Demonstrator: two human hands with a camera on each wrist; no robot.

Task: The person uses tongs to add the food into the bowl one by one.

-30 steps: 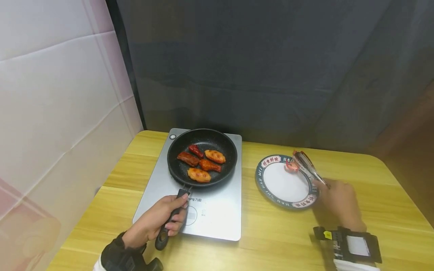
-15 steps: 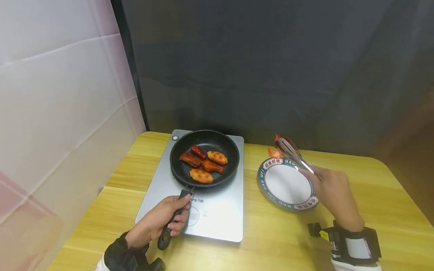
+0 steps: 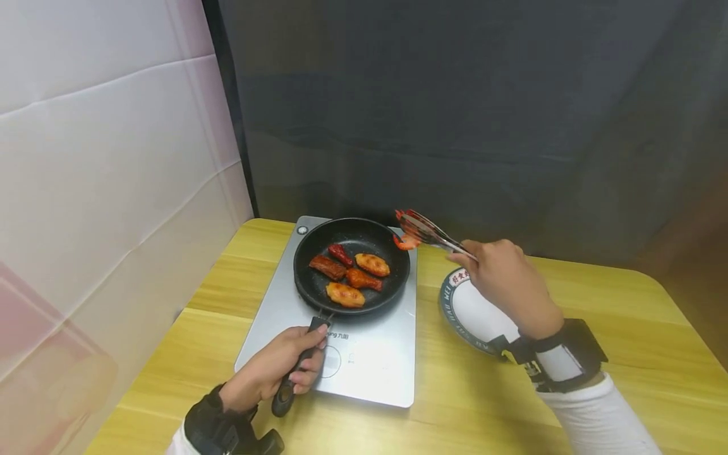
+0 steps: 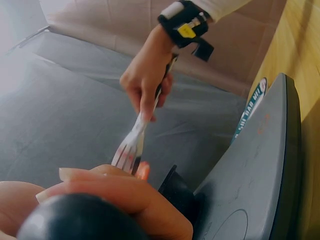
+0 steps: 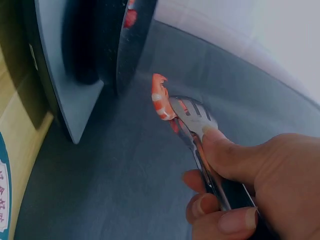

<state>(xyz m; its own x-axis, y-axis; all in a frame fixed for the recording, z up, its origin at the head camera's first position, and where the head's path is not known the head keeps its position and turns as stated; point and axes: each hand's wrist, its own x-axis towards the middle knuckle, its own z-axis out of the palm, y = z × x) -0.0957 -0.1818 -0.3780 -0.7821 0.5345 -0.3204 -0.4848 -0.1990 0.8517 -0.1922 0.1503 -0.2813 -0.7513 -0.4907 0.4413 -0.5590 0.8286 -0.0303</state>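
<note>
My left hand [image 3: 287, 363] grips the black handle of a frying pan [image 3: 304, 281], its fingers wrapped round it. Inside the pan lie two orange-brown chicken wing pieces [image 3: 372, 265], two drumsticks [image 3: 364, 279] and a dark red slab of meat [image 3: 327, 267]. My right hand [image 3: 512, 281] holds metal tongs [image 3: 438, 236], thumb on one arm and fingers curled under the other. Between the slotted tong ends is an orange and white striped shrimp [image 5: 161, 100]. In the head view the shrimp overlaps the pan's right rim; the right wrist view has it apart from the pan.
Under the pan is a flat silver induction cooker [image 3: 375, 373] on a wooden table [image 3: 188, 360]. A white plate [image 3: 455, 309] with a green lettered rim stands to its right, partly hidden under my right forearm. A dark curtain [image 3: 426, 126] hangs behind, a pale one [image 3: 114, 158] at left.
My right hand has lifted the shrimp in the tongs off the plate and carried it left to the pan's right rim. The left hand keeps its grip on the handle.
</note>
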